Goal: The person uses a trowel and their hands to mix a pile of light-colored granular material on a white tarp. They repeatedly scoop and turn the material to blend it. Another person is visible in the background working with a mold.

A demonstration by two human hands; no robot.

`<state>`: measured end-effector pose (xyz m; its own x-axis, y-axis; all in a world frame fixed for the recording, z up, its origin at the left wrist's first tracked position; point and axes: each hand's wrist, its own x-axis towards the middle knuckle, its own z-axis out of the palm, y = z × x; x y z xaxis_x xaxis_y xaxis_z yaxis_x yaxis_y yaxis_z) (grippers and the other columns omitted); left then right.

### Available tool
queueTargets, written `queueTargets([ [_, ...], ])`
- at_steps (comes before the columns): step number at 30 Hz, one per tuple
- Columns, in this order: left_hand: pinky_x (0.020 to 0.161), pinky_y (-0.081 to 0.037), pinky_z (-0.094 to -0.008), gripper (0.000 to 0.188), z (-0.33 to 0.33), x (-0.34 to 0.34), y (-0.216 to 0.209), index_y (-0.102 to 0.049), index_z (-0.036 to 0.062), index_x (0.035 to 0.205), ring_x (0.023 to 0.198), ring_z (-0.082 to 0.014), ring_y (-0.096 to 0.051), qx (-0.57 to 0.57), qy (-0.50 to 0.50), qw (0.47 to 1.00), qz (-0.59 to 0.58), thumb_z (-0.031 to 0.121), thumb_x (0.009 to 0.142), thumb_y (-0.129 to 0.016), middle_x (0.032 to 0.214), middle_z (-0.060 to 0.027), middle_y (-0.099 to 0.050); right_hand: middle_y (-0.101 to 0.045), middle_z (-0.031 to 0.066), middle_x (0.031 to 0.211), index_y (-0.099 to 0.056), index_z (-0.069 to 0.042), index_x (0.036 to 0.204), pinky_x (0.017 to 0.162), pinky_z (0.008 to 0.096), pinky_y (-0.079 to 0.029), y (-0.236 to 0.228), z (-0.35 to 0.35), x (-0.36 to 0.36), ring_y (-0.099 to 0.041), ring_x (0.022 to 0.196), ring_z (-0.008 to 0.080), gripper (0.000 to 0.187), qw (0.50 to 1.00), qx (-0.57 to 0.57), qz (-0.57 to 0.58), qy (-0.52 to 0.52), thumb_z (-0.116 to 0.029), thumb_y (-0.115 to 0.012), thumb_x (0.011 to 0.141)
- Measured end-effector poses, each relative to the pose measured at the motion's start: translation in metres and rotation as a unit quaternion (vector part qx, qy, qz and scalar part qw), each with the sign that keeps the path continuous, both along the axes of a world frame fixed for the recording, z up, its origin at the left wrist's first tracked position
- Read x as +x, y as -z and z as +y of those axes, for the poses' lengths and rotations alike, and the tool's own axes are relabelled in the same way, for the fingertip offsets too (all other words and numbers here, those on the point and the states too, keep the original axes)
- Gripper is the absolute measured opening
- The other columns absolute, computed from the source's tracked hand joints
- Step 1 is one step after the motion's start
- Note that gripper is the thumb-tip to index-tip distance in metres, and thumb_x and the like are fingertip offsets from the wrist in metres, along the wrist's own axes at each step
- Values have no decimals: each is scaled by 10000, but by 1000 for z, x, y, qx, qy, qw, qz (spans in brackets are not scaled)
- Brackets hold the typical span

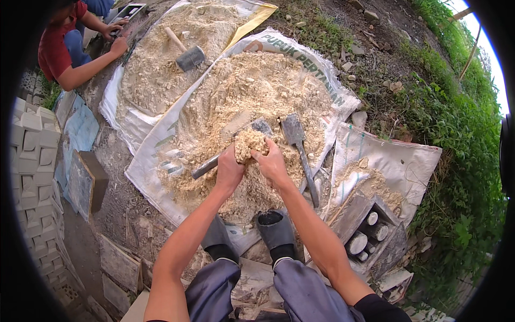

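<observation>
Between my two hands is a clump of damp, crumbly tan material [250, 143]. My left hand [230, 167] cups it from the left, and my right hand [272, 163] presses on it from the right, fingers curled inward. Beneath them spreads a large heap of the same loose material [263, 80] on a white woven sack [145, 169]. A tool with a grey metal handle [206, 166] lies partly under my hands, its dark flat head showing behind the clump. Just right of my right hand rests another tool with a dark rectangular head [292, 129] and a long handle.
A mallet [190, 58] lies on a second heap at the upper left. Beyond it, a person in red [59, 53] works at a small mould. Pale blocks [35, 155] are stacked at left. A wooden box with round rods [348, 217] stands near my right forearm.
</observation>
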<state>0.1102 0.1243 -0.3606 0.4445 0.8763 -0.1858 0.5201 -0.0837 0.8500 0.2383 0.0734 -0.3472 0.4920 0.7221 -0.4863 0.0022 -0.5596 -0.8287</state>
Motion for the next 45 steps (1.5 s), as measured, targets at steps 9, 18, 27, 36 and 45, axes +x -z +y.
queueTargets([
  [9,853,-486,-409,530,16,-25,-6,-476,-5,1270,1073,-332,-553,214,139,930,264,158,819,-701,1226,-191,-519,-471,196,1289,-467,-11,1315,982,462,-393,9,-60,61,-478,1207,353,468,909,-153,-384,-46,-163,-597,892],
  [18,986,-419,-460,540,-12,-53,7,-481,-6,1277,1193,-401,-478,146,185,958,163,250,849,-686,1275,-188,-490,-529,185,1136,-566,-29,1188,913,453,-428,27,-104,54,-530,1079,359,334,946,9,-298,-130,-185,-606,894],
  [27,1106,-302,-439,765,55,8,47,-351,-10,1417,1289,-377,-363,279,110,931,206,314,820,-702,1426,-193,-377,-611,193,1043,-613,-32,1147,847,416,-481,32,-84,27,-593,961,388,293,942,6,-307,-135,-146,-603,878],
  [36,1045,-374,-423,686,59,30,34,-426,-19,1346,1187,-381,-435,197,106,948,228,188,766,-727,1317,-190,-435,-422,171,1448,-428,0,1373,1155,448,-242,41,-31,22,-353,1369,319,476,859,117,-392,-309,8,-362,902],
  [45,988,-441,-405,567,62,20,19,-534,-26,1219,1153,-343,-521,-7,-7,996,91,103,716,-761,1202,-213,-556,-476,200,1151,-485,25,1256,937,473,-417,46,-68,87,-503,1081,377,407,895,-50,-429,-111,-127,-571,889],
])
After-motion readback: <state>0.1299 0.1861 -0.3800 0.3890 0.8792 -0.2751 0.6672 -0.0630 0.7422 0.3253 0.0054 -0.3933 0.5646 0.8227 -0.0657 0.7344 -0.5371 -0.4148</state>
